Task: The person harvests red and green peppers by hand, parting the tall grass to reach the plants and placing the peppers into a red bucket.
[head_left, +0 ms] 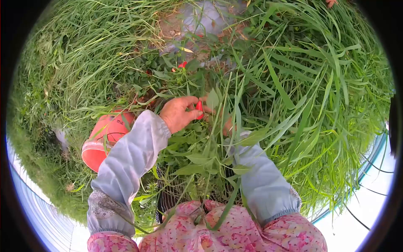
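A red pepper point(199, 110) is pinched between the thumb and fingers of my left hand point(180, 112), above the leafy plants in the middle. My right hand point(226, 124) is just right of it, largely hidden behind leaves and grass blades; its fingers reach toward the pepper, and whether they touch it or hold anything cannot be made out. Another red pepper point(182, 65) lies among the leaves farther ahead.
A red bucket point(110, 132) lies tilted in the grass by my left forearm. Tall grass point(294, 84) surrounds the plants. Grey sheeting point(205, 17) shows on the ground ahead. Part of another person's hand point(331, 3) appears at the top right.
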{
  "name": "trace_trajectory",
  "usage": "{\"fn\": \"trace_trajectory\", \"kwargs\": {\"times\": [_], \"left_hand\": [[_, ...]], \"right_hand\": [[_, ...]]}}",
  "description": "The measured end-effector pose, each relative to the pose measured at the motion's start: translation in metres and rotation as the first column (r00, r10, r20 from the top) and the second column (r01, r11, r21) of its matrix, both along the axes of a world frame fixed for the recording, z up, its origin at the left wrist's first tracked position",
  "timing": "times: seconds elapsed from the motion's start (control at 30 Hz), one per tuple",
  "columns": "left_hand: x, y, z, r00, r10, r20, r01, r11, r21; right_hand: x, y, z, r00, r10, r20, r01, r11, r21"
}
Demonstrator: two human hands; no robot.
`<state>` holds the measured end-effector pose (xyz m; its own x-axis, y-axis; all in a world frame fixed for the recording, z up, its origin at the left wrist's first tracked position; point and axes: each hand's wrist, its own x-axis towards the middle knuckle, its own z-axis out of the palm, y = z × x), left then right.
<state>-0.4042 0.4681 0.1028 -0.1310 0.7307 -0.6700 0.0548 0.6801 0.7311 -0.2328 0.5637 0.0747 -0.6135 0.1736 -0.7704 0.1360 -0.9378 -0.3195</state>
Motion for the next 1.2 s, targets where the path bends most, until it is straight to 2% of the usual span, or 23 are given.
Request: {"fn": "trace_trajectory", "kwargs": {"times": [0.07, 0.13, 0.2, 0.23, 0.33, 0.37, 0.47, 0.5, 0.6, 0.63, 0.73, 0.83, 0.9, 0.93, 0.97, 1.0, 1.03, 1.1, 1.13, 1.17, 1.2], "left_hand": [[0.023, 0.008, -0.004, 1.000, 0.027, -0.001, -0.027, 0.995, -0.092], [0.036, 0.007, -0.014, 0.986, 0.123, -0.109, -0.129, 0.991, -0.046], [0.039, 0.001, -0.015, 0.982, 0.182, -0.056, -0.187, 0.978, -0.097], [0.040, -0.001, -0.013, 0.977, 0.210, -0.033, -0.213, 0.969, -0.122], [0.052, -0.014, -0.006, 0.944, 0.330, 0.029, -0.328, 0.942, -0.068], [0.058, -0.022, -0.013, 0.926, 0.369, 0.078, -0.367, 0.930, -0.031], [0.052, -0.011, 0.005, 0.965, 0.262, 0.019, -0.260, 0.963, -0.070], [0.055, -0.010, 0.011, 0.963, 0.268, -0.004, -0.268, 0.963, -0.031], [0.060, -0.015, 0.015, 0.965, 0.260, -0.037, -0.256, 0.962, 0.094], [0.060, -0.016, 0.020, 0.960, 0.278, -0.045, -0.272, 0.956, 0.108], [0.051, -0.014, 0.049, 0.946, 0.317, -0.061, -0.302, 0.936, 0.178], [0.027, 0.001, 0.082, 0.945, 0.316, -0.083, -0.280, 0.914, 0.292], [-0.004, -0.005, 0.066, 0.931, 0.362, -0.055, -0.340, 0.910, 0.237], [-0.018, 0.001, 0.051, 0.832, 0.551, 0.063, -0.555, 0.827, 0.085], [-0.034, 0.007, 0.030, 0.675, 0.724, 0.144, -0.719, 0.689, -0.089], [-0.053, 0.010, 0.007, 0.699, 0.702, 0.133, -0.697, 0.711, -0.088], [-0.069, 0.017, -0.020, 0.725, 0.682, 0.099, -0.686, 0.728, 0.010], [-0.095, 0.036, -0.075, 0.808, 0.586, -0.065, -0.573, 0.806, 0.148], [-0.105, 0.049, -0.102, 0.870, 0.480, -0.111, -0.476, 0.877, 0.065], [-0.112, 0.059, -0.123, 0.920, 0.365, -0.146, -0.372, 0.928, -0.022], [-0.106, 0.071, -0.135, 0.947, 0.208, -0.243, -0.242, 0.963, -0.116]], "right_hand": [[0.007, -0.001, -0.002, 0.969, 0.221, 0.114, -0.236, 0.963, 0.131], [0.009, -0.001, -0.006, 0.962, 0.238, 0.137, -0.257, 0.956, 0.143], [0.010, -0.005, -0.009, 0.996, 0.062, 0.071, -0.065, 0.997, 0.037], [0.006, -0.006, -0.004, 0.998, 0.041, 0.054, -0.045, 0.997, 0.063], [0.020, -0.007, -0.029, 0.992, 0.104, -0.075, -0.104, 0.995, 0.003], [0.024, -0.007, -0.033, 0.993, 0.099, -0.068, -0.099, 0.995, 0.001], [0.028, -0.012, -0.038, 0.998, 0.057, -0.034, -0.056, 0.998, 0.016], [0.032, -0.013, -0.043, 0.999, 0.001, -0.041, -0.007, 0.988, -0.157], [0.039, -0.012, -0.047, 0.961, -0.142, -0.239, 0.082, 0.967, -0.243], [0.028, -0.014, -0.038, 0.990, -0.131, 0.043, 0.136, 0.983, -0.125], [0.042, -0.021, -0.044, 0.995, 0.081, -0.053, -0.079, 0.996, 0.043], [0.046, -0.022, -0.042, 0.992, -0.075, -0.105, 0.058, 0.986, -0.156], [0.047, -0.014, -0.032, 0.995, -0.042, -0.086, 0.028, 0.987, -0.156], [0.048, -0.017, -0.036, 0.979, -0.154, -0.137, 0.112, 0.954, -0.278], [0.050, -0.023, -0.042, 0.948, -0.266, -0.174, 0.179, 0.899, -0.399], [0.052, -0.027, -0.046, 0.906, -0.377, -0.194, 0.233, 0.824, -0.517], [0.052, -0.024, -0.042, 0.950, -0.303, -0.078, 0.228, 0.841, -0.490], [0.052, -0.027, -0.043, 0.960, -0.235, -0.155, 0.163, 0.913, -0.373], [0.052, -0.028, -0.044, 0.963, -0.191, -0.190, 0.126, 0.943, -0.309], [0.043, -0.023, -0.028, 0.989, -0.137, -0.049, 0.123, 0.968, -0.218], [0.045, -0.024, -0.030, 0.987, -0.158, -0.015, 0.149, 0.955, -0.256]]}}
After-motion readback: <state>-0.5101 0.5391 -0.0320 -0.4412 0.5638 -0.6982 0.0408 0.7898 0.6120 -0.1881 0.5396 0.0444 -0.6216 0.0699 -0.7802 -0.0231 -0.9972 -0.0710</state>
